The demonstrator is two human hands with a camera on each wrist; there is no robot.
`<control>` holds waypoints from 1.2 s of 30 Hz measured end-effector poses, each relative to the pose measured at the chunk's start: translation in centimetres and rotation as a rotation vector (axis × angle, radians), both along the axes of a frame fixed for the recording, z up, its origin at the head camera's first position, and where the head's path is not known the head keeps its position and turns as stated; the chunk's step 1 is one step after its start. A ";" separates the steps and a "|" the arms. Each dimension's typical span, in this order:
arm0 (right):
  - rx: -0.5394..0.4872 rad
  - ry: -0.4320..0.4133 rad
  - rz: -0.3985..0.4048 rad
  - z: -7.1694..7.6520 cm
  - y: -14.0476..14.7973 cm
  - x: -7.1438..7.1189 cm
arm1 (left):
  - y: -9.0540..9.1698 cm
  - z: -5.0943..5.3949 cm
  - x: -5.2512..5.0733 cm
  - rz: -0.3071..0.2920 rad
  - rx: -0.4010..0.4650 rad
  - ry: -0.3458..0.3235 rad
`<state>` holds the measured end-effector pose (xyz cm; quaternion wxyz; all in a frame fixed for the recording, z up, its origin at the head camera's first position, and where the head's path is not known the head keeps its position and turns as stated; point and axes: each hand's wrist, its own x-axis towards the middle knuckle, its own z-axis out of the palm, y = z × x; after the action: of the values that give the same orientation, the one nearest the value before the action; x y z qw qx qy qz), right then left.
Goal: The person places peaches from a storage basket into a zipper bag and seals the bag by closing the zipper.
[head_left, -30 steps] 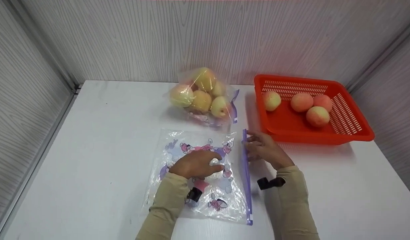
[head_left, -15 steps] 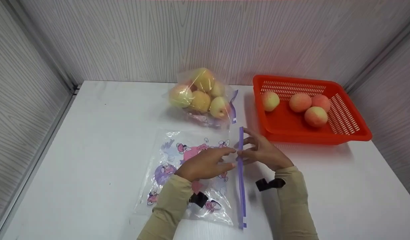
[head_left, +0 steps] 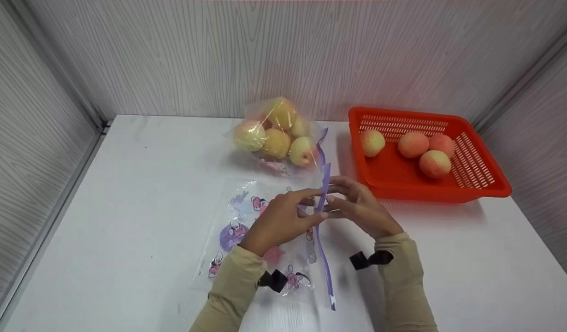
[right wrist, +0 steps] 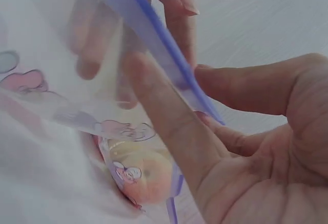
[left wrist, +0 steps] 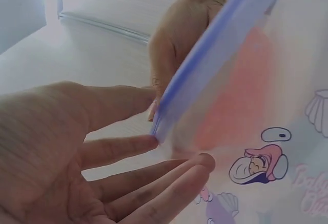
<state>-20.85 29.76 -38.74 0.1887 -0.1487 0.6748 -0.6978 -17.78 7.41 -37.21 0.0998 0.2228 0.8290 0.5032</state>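
A clear zip bag (head_left: 233,230) with pink and purple cartoon prints lies on the table, its purple zip edge (head_left: 328,276) partly raised. At that edge, my left hand (head_left: 279,219) pinches the strip from the left with thumb and index finger; its other fingers are extended in the left wrist view. My right hand (head_left: 364,210) holds the same strip from the right, with its thumb (right wrist: 246,88) against the purple edge and a finger (right wrist: 174,116) along the film. Both hands' fingertips nearly meet there. Some fingertips are hidden behind the film.
A filled zip bag of peach-like fruit (head_left: 276,143) stands behind the flat bag. At the right back, a red plastic basket (head_left: 403,184) holds several peaches (head_left: 434,164). The white table (head_left: 140,207) ends at wood-grain panels (head_left: 219,55).
My left hand has moved right and up from above the bag to its purple edge. My right hand has shifted slightly left, and the upper part of the edge has lifted and bent leftward.
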 end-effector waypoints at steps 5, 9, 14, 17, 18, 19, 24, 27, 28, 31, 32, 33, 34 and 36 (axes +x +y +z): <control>-0.028 0.047 -0.028 -0.1 -0.9 0.1 | -0.4 0.4 0.0 0.017 0.095 -0.001; 0.002 0.063 -0.044 -0.4 -1.5 0.2 | -0.5 0.2 -0.1 0.022 0.124 -0.006; 0.025 0.080 -0.068 -0.7 -1.9 0.1 | -0.6 0.1 -0.3 0.019 0.089 0.030; 0.010 0.061 -0.100 -0.7 -2.1 0.1 | -0.8 0.0 -0.3 0.020 0.062 0.055; 0.003 0.050 -0.112 -0.7 -2.2 0.1 | -0.8 0.0 -0.3 0.019 0.057 0.057; -0.006 0.041 -0.121 -0.7 -2.2 0.1 | -0.9 0.0 -0.3 0.022 0.051 0.058; -0.043 -0.003 -0.133 -0.7 -2.6 0.1 | -1.0 0.2 -0.3 0.013 0.013 0.076; -0.055 -0.016 -0.113 -0.7 -2.6 0.1 | -1.2 0.4 -0.3 -0.010 0.006 0.072; -0.052 -0.017 -0.107 -0.7 -2.6 0.2 | -1.3 0.4 -0.3 -0.019 0.010 0.067; -0.027 -0.015 -0.092 -0.6 -2.7 0.2 | -1.5 0.6 -0.3 -0.030 0.020 0.046; -0.018 -0.012 -0.088 -0.6 -2.7 0.2 | -1.6 0.6 -0.3 -0.030 0.024 0.044; -0.013 -0.011 -0.088 -0.5 -2.7 0.3 | -1.6 0.6 -0.3 -0.029 0.031 0.043; -0.014 -0.014 -0.087 -0.5 -2.8 0.3 | -1.7 0.6 -0.3 -0.028 0.039 0.041; -0.018 -0.012 -0.081 -0.5 -2.9 0.3 | -1.9 0.6 -0.3 -0.027 0.052 0.042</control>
<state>-20.57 26.90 -39.26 0.1631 -0.1187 0.6729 -0.7118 -18.09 5.54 -36.59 0.0835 0.2470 0.8145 0.5182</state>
